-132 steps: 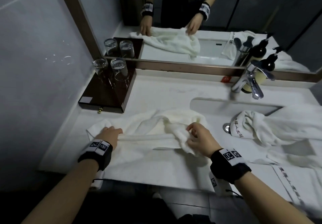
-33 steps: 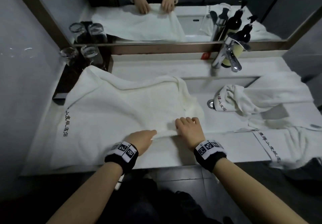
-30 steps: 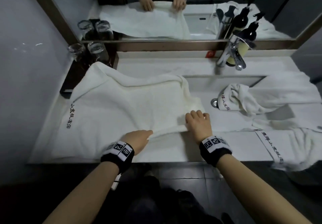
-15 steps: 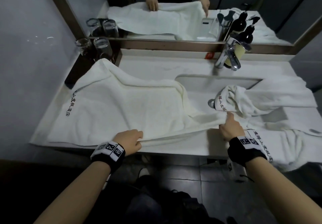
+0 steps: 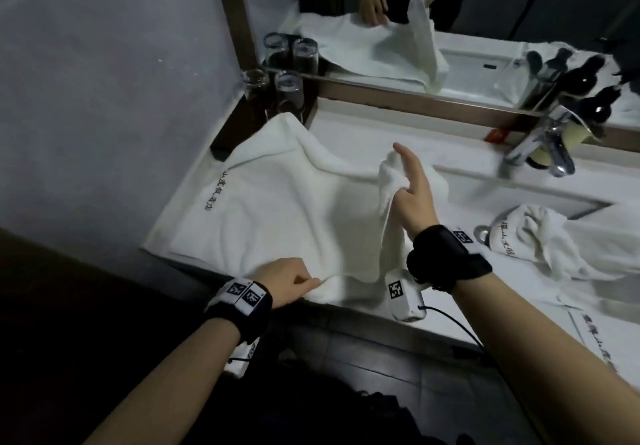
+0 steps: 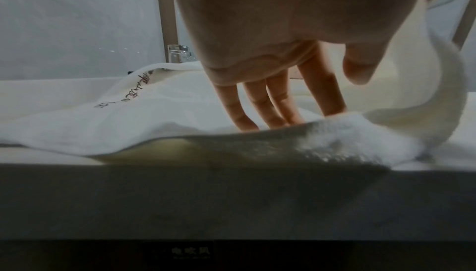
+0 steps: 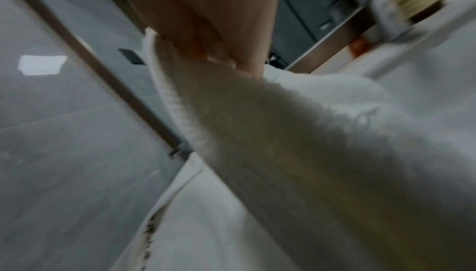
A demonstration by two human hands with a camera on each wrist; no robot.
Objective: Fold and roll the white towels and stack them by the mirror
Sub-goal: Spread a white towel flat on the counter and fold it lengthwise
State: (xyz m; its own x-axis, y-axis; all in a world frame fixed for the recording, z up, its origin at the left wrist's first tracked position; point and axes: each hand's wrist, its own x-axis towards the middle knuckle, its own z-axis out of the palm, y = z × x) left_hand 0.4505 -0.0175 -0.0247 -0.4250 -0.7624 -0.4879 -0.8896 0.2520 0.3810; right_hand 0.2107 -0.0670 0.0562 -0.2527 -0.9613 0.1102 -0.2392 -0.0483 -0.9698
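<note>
A white towel [image 5: 270, 209] with dark lettering lies spread over the left part of the counter [image 5: 450, 320]. My left hand [image 5: 294, 281] rests on its near edge. In the left wrist view its straight fingers [image 6: 260, 112] press down on the towel [image 6: 128, 116] and the thumb stands free. My right hand [image 5: 408, 181] is raised above the middle of the towel. It pinches the lifted right corner, which hangs from it in a strip. The right wrist view shows that hand [image 7: 219, 47] gripping the towel's hem [image 7: 180, 124].
Two glasses [image 5: 287, 91] stand on a dark tray at the back left, touching the towel's far corner. The mirror [image 5: 467, 28] runs along the back. A faucet [image 5: 550, 150] and dark bottles stand at the back right. A crumpled towel [image 5: 540, 236] lies in the sink, another [image 5: 606, 333] at the front right.
My right hand has lifted the towel's right corner off the counter near the sink and carried it up and to the left. My left hand stays at the near edge.
</note>
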